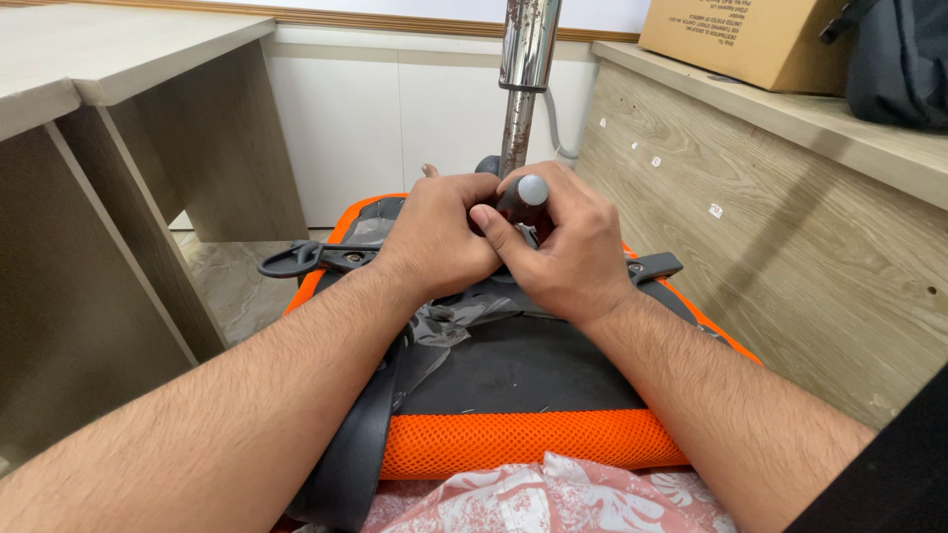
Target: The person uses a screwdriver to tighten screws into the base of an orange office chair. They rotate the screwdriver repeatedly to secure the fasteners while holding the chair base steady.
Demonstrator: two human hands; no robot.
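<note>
At frame centre, the right hand closes around a stiff, likely slick screwdriver handle while the left hand, at its nine o'clock, clamps beside it, above the upturned orange chair seat.

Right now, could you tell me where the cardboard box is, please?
In the head view, the cardboard box sits top right on the wooden desk, beside a dark bag.

Pale wooden desks — white wall, marbled floor.
</note>
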